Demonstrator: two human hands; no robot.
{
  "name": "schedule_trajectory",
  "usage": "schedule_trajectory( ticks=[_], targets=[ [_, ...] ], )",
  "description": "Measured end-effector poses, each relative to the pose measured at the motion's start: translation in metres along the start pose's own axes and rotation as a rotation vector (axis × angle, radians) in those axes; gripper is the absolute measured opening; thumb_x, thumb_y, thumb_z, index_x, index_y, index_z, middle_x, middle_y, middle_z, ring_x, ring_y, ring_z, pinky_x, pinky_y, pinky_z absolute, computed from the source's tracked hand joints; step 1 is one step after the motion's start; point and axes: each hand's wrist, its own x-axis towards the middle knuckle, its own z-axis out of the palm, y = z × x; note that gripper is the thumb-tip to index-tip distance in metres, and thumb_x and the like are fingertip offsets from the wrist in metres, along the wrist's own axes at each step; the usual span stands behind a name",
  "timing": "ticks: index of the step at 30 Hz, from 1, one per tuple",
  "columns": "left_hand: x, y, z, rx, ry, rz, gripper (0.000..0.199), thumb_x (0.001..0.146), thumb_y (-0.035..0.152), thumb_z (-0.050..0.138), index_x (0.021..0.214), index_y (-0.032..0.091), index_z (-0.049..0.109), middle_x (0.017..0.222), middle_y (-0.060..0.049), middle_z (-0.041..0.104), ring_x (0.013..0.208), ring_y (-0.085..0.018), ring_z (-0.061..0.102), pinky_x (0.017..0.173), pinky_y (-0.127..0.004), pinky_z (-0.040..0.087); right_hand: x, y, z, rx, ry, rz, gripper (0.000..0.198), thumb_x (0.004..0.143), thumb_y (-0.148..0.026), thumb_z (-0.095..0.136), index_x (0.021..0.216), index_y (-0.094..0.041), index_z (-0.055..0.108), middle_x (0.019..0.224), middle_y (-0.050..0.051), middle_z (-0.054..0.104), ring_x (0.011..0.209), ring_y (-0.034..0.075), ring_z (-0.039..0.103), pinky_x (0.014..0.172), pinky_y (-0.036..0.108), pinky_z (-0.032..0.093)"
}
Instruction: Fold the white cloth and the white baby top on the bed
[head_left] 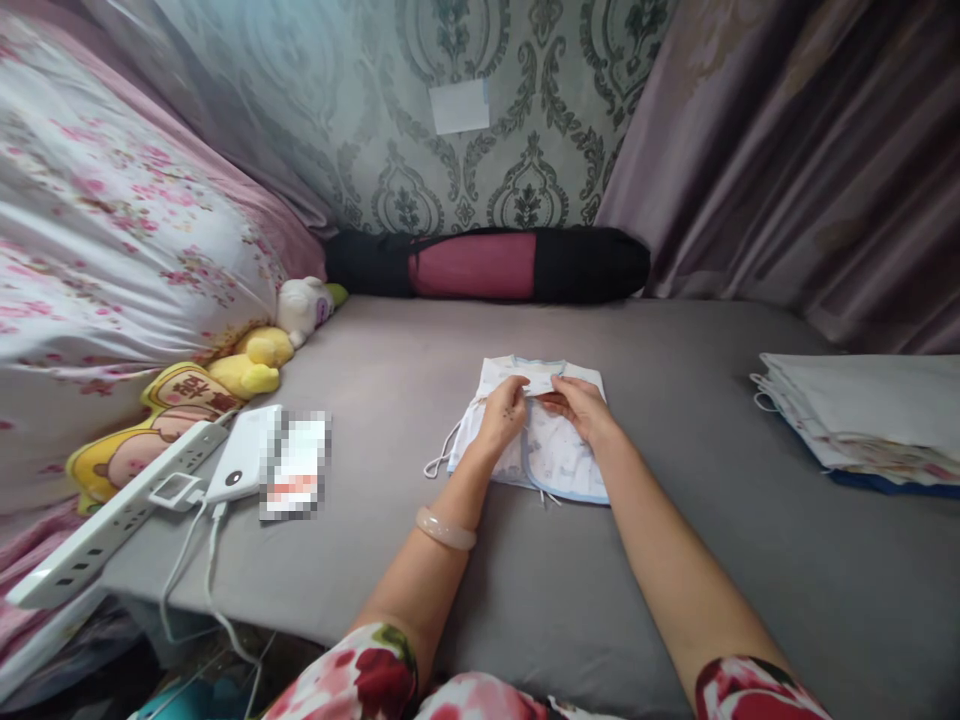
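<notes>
A small white baby shirt (562, 455) with light blue trim and a faint print lies on the grey sheet in front of me. Thin white tie strings stick out at its left side and lower edge. My left hand (505, 410) is closed, its fingertips pinching a fold of cloth just below the collar. On the other side of that fold, my right hand (579, 405) is closed on the cloth too, thumb on top and fingers partly hidden beneath. The raised fold spans the short gap between both hands.
At right lies a stack of folded cloth (862, 410). On the left are a power strip (112, 520), a white power bank (244, 455) with cables, and plush toys (251, 365). A black and pink rolled bag (472, 265) lies against the patterned wall.
</notes>
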Motion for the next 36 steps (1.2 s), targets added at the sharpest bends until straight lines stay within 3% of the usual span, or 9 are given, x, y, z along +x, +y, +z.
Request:
schedule_trajectory(
  ticks=[3,6,10,14,18,22,26,29,36],
  targets=[
    [0.001,-0.002,-0.005,0.063,0.031,0.015,0.030,0.087,0.005,0.041,0.106,0.014,0.062,0.107,-0.010,0.069,0.102,-0.019,0.064,0.094,-0.032,0.048,0.000,0.003,0.000,-0.059,0.016,-0.067,0.012,0.078,-0.010,0.068,0.089,-0.012,0.063,0.072,0.002,0.070,0.054,0.011,0.066,0.049,0.017,0.053],
    [0.002,-0.005,-0.006,0.121,0.034,0.014,0.031,0.086,0.004,0.041,0.106,0.013,0.062,0.110,-0.011,0.068,0.105,-0.019,0.062,0.096,-0.033,0.047,0.003,0.006,-0.001,-0.201,0.091,-0.154,0.028,0.078,-0.012,0.064,0.106,-0.012,0.061,0.082,0.004,0.072,0.056,0.012,0.067,0.049,0.020,0.053],
    [0.002,-0.009,-0.005,0.209,0.012,0.010,0.031,0.085,0.004,0.042,0.106,0.015,0.062,0.111,-0.010,0.068,0.107,-0.020,0.061,0.097,-0.034,0.046,0.005,0.009,-0.005,-0.669,0.193,-0.346,0.038,0.081,-0.020,0.060,0.119,-0.014,0.059,0.091,0.007,0.073,0.076,0.018,0.070,0.068,0.029,0.054],
    [-0.001,-0.008,-0.007,0.317,-0.016,0.018,0.031,0.084,0.003,0.042,0.105,0.015,0.062,0.109,-0.010,0.067,0.106,-0.021,0.059,0.096,-0.035,0.045,-0.002,0.010,-0.005,-1.056,0.298,-0.510,0.041,0.084,-0.025,0.058,0.124,-0.017,0.057,0.105,0.010,0.071,0.102,0.025,0.065,0.087,0.035,0.048],
    [-0.004,-0.005,-0.011,0.449,-0.031,0.049,0.027,0.085,0.005,0.043,0.099,0.017,0.062,0.105,-0.009,0.069,0.105,-0.023,0.056,0.094,-0.037,0.045,-0.011,0.011,-0.002,-1.209,0.339,-0.549,0.043,0.088,-0.027,0.052,0.130,-0.016,0.051,0.116,0.013,0.066,0.106,0.026,0.061,0.086,0.034,0.047],
    [-0.004,-0.006,-0.010,0.578,-0.028,0.115,0.026,0.086,0.008,0.041,0.100,0.016,0.063,0.110,-0.011,0.067,0.106,-0.025,0.056,0.099,-0.043,0.042,-0.014,0.015,0.000,-1.352,0.376,-0.705,0.040,0.090,-0.027,0.049,0.127,-0.012,0.054,0.129,0.018,0.057,0.117,0.029,0.053,0.095,0.039,0.042],
    [-0.002,-0.011,-0.001,0.635,-0.064,0.219,0.039,0.090,0.011,0.037,0.124,0.012,0.055,0.136,-0.015,0.055,0.131,-0.027,0.043,0.110,-0.048,0.033,-0.014,0.021,0.005,-1.464,0.228,-0.830,0.044,0.097,-0.027,0.033,0.135,-0.014,0.051,0.148,0.014,0.042,0.137,0.029,0.032,0.111,0.047,0.025],
    [0.000,-0.011,0.006,0.690,-0.127,0.174,0.048,0.094,0.018,0.034,0.141,0.011,0.041,0.148,-0.013,0.043,0.143,-0.031,0.026,0.115,-0.051,0.025,-0.014,0.025,0.010,-1.510,0.072,-0.804,0.051,0.099,-0.030,0.025,0.144,-0.015,0.042,0.154,0.008,0.034,0.145,0.027,0.018,0.116,0.050,0.011],
    [-0.001,-0.006,0.005,0.793,-0.249,0.074,0.053,0.097,0.027,0.031,0.148,0.012,0.034,0.153,-0.015,0.034,0.144,-0.033,0.024,0.116,-0.049,0.022,-0.016,0.025,0.012,-1.539,-0.085,-0.617,0.058,0.100,-0.037,0.015,0.150,-0.014,0.031,0.157,0.004,0.026,0.147,0.023,0.014,0.118,0.050,0.008]
  ],
)
